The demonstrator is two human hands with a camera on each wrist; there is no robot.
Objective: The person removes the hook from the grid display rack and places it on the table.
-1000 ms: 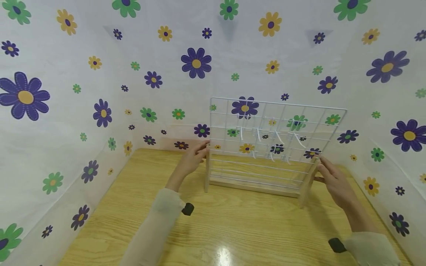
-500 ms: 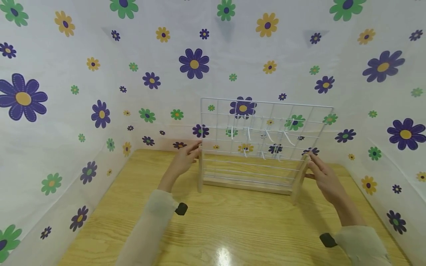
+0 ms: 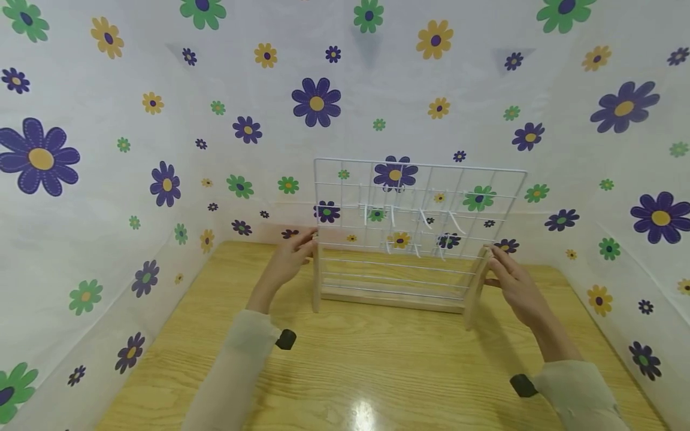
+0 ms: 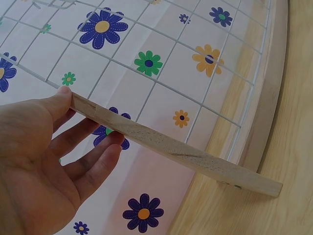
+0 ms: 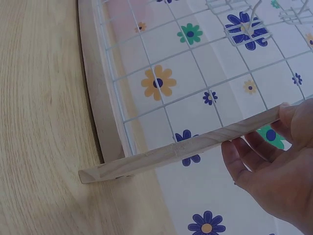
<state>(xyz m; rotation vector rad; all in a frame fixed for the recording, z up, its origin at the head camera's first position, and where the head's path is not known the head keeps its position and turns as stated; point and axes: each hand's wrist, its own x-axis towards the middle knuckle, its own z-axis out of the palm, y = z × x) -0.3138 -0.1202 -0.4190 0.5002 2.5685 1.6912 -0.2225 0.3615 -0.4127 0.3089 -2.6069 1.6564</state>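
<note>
A white wire grid rack [image 3: 409, 261] stands upright on the table, held in a wooden frame with a base bar [image 3: 393, 299]. My left hand [image 3: 286, 260] pinches the top of the left wooden leg [image 3: 316, 275]; in the left wrist view the thumb is on the near edge and the fingers lie behind the leg. On the other side, my right hand [image 3: 514, 287] grips the upper end of the right wooden leg [image 3: 474, 293], thumb in front and fingers curled behind it. Several white hooks [image 3: 457, 222] hang from the grid's middle wires.
The wood-grain table [image 3: 345, 359] meets a white flowered cloth wall [image 3: 242, 78] at the back and on both sides. A small black block [image 3: 286, 340] sits at the left cuff, and another black block [image 3: 523, 385] at the right cuff.
Both hands have moved left together, and the wire grid rack has slid left along the table with them. Their hold on the legs looks the same.
</note>
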